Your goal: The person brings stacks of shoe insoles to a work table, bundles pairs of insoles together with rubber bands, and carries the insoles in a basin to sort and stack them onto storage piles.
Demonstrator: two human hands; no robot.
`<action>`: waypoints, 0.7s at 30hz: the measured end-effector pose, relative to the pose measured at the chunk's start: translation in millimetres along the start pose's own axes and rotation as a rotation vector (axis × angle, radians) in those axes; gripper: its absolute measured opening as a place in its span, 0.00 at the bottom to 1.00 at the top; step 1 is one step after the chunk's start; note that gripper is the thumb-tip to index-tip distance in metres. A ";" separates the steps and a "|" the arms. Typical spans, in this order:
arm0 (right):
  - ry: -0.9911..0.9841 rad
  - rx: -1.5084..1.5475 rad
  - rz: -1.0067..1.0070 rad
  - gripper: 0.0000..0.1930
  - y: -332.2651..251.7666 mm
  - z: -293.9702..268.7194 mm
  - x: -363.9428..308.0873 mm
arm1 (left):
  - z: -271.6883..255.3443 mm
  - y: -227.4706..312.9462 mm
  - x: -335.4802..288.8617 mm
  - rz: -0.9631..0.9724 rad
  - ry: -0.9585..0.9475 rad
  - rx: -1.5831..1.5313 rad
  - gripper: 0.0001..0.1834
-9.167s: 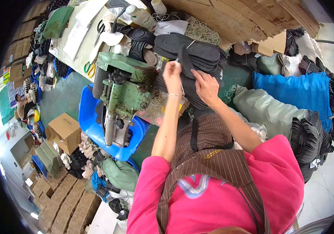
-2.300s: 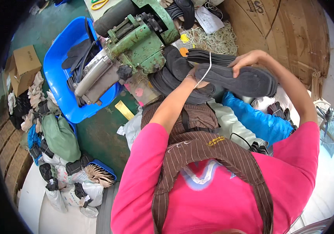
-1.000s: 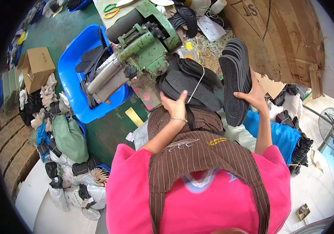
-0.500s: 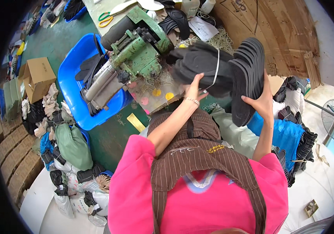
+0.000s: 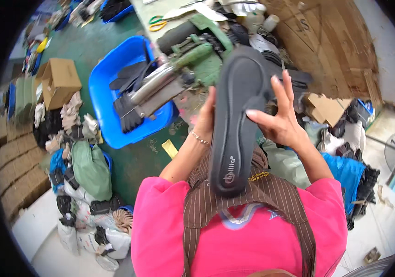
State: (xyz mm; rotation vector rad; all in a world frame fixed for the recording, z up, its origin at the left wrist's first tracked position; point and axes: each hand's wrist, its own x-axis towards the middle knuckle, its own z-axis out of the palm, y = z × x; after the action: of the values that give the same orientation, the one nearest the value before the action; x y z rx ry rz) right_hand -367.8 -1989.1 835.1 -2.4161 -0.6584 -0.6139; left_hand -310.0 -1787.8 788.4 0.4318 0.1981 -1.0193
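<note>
A black insole [image 5: 235, 124] with a raised contoured face and a small pale printed mark stands nearly upright in front of my chest. Whether more insoles lie behind it is hidden from this angle. My left hand [image 5: 203, 122] grips its left edge, thumb up along the side and the other fingers out of sight behind. On the other side, my right hand [image 5: 281, 117] has its fingers stretched out and apart, the thumb tip at the insole's right edge. Beyond, a bundle of black insoles [image 5: 296, 78] lies on the worktable, partly covered by my hand and the insole.
A green machine [image 5: 202, 57] with a metal roller stands on the table ahead. Left of it, a blue basin [image 5: 100, 101] holds black insoles. Scissors [image 5: 157, 22] lie farther back. Large cardboard [image 5: 331, 46] rises at right, and a green sack [image 5: 89, 171] sits lower left.
The tied bundle has left my left hand and lies on the table. The insoles my right hand gripped have come to the middle, turned face-on, with my left hand on them.
</note>
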 end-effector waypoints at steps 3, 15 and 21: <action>-0.292 0.567 0.268 0.29 -41.8 15.5 50.4 | -21.2 27.0 -56.2 0.499 0.251 0.086 0.39; -0.154 1.166 0.719 0.43 -168.7 162.2 92.7 | -96.2 59.4 -199.4 1.157 0.719 0.505 0.39; -0.178 0.902 0.766 0.37 -197.0 185.6 87.6 | -117.7 48.0 -221.3 1.174 0.577 0.674 0.75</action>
State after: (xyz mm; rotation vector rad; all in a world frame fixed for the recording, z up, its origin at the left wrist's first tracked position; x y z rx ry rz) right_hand -360.8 -1705.1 822.1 -1.6505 0.0036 0.2043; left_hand -378.4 -1542.4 773.9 1.2648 0.0730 0.2574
